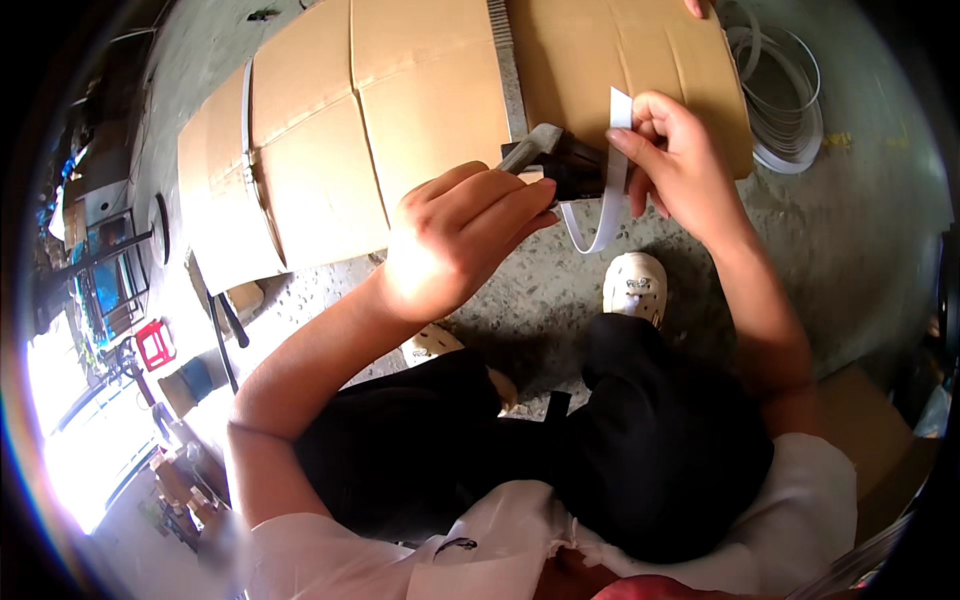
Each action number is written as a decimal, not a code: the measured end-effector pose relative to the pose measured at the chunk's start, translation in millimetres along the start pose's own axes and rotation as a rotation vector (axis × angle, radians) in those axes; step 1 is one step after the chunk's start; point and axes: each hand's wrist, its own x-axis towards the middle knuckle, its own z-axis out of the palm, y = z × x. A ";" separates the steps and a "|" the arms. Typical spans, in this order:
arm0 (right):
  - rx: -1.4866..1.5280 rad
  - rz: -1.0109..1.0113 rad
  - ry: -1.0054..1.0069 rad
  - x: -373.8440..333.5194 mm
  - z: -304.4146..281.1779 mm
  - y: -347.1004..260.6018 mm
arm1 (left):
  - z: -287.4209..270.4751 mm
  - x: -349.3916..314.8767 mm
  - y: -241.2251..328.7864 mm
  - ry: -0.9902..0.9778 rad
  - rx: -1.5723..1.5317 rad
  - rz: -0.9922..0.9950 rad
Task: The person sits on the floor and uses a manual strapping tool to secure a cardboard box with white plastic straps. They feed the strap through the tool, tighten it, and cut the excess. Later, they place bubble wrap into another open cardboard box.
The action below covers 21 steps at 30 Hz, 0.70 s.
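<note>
My left hand is closed around a dark strapping tool with a grey metal lever, held at the near edge of the cardboard. The fingers hide much of its handle. My right hand pinches a white plastic strap between thumb and fingers. The strap's cut end points up past the thumb, while its lower part loops under and back toward the tool. Beneath both hands lies a large brown cardboard pack, creased across its top. Another white strap runs around its left part.
On the concrete floor at right lies a loose coil of white strap. A fingertip shows at the top edge. My white shoes stand close to the pack. A red plastic crate and clutter are at far left; cardboard lies lower right.
</note>
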 end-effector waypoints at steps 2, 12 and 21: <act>-0.045 -0.002 -0.004 7.2 1.7 1.1 | -0.5 0.6 -0.9 -0.044 0.027 0.102; -0.498 -0.152 0.024 34.3 11.7 0.5 | 5.0 -8.4 15.2 -0.091 0.258 0.345; -0.205 -0.212 0.038 50.6 24.4 3.6 | 6.0 -12.0 10.2 -0.023 0.223 0.317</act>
